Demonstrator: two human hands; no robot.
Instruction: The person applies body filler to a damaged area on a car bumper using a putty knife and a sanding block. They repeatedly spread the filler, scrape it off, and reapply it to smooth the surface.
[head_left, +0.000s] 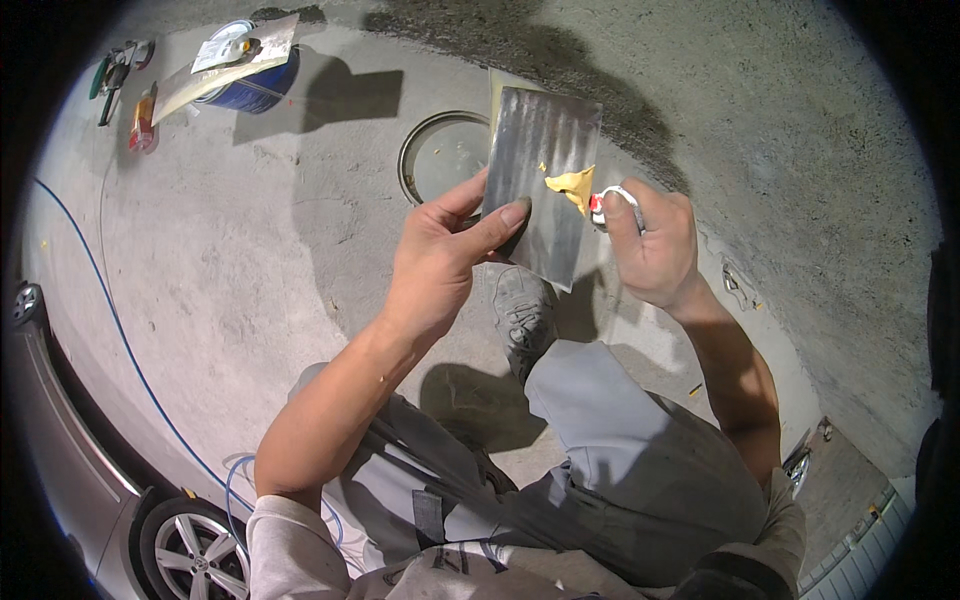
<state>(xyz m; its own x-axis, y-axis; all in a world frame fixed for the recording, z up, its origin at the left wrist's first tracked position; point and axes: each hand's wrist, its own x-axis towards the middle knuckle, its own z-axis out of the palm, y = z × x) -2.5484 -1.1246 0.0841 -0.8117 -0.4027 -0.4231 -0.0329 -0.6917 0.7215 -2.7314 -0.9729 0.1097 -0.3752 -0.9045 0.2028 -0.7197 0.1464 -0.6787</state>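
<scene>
My left hand point(437, 240) grips a thin grey metal sheet point(540, 130) by its left edge, thumb on the face and fingers behind. A yellow, putty-like paste point(572, 184) lies in a smear near the sheet's right edge. Behind the upper left corner, a strip of a second, yellowish sheet point(496, 90) shows. Closed around a small white tube point(600, 218) with a red tip is my right hand point(655, 245). The tip points left at the paste, close to the sheet's edge; whether they touch is hard to see.
A round metal lid point(408, 165) lies on the concrete floor beyond my left hand. Far left stand a blue bucket point(255, 95) with a sheet on top, an orange-red bottle point(143, 122) and tools point(117, 75). A blue hose point(122, 335) runs near the grey car point(75, 450).
</scene>
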